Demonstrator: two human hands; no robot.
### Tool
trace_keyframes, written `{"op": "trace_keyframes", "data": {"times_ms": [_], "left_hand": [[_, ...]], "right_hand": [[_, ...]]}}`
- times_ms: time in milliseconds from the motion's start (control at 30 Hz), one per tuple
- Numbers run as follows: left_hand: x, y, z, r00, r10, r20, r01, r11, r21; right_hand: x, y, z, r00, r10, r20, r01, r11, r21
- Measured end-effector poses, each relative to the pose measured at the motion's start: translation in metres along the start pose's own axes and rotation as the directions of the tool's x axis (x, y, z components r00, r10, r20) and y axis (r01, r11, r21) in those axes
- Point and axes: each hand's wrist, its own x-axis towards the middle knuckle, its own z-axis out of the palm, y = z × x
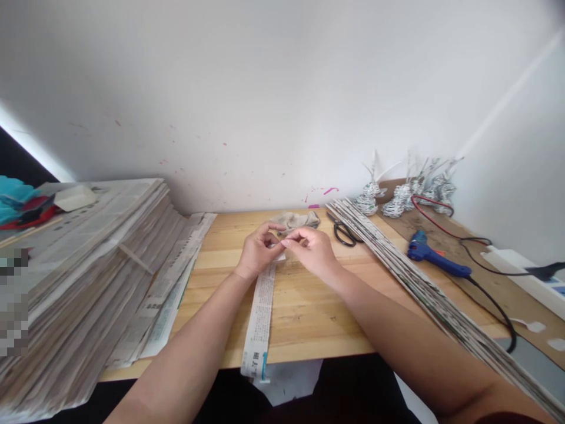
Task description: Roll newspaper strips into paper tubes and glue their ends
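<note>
A long newspaper strip runs up the wooden table, its lower end hanging over the front edge. At the strip's far end, my left hand pinches the paper between thumb and fingers. My right hand meets it there, fingertips pressed together at the same spot; the bit of paper between them is mostly hidden. Just behind both hands lies a crumpled beige cloth. Black-handled scissors rest to the right of the cloth.
A tall newspaper stack fills the left side. Rolled paper sticks lie in a bundle on the right. Beyond them are a blue glue gun, a white power strip and several woven paper figures. The wooden table ends near my lap.
</note>
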Motion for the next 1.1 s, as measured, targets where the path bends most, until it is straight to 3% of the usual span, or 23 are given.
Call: {"op": "trace_keyframes", "data": {"times_ms": [133,267,400,733,933,1100], "left_hand": [[-0.001,-0.001,0.000,0.998,0.052,0.019,-0.053,0.995,0.089],[-0.001,-0.003,0.000,0.996,0.079,0.037,-0.084,0.985,0.151],[-0.001,-0.003,0.000,0.997,0.079,0.023,-0.082,0.984,0.160],[-0.002,-0.009,-0.001,0.994,0.105,0.029,-0.109,0.976,0.190],[-0.002,-0.011,0.001,0.994,0.103,0.027,-0.106,0.976,0.191],[-0.002,-0.011,0.001,0.995,0.099,0.031,-0.103,0.979,0.176]], "right_hand": [[0.001,0.001,-0.002,1.000,-0.010,0.028,0.013,0.996,-0.084],[0.004,0.002,-0.005,0.992,0.076,0.104,-0.070,0.996,-0.056],[0.005,0.000,-0.006,0.989,0.099,0.108,-0.097,0.995,-0.028],[0.003,0.004,-0.003,0.990,0.058,0.130,-0.044,0.993,-0.112],[0.003,0.011,-0.001,0.993,-0.031,0.110,0.050,0.983,-0.178],[0.002,0.012,-0.002,0.985,-0.055,0.164,0.087,0.977,-0.194]]}}
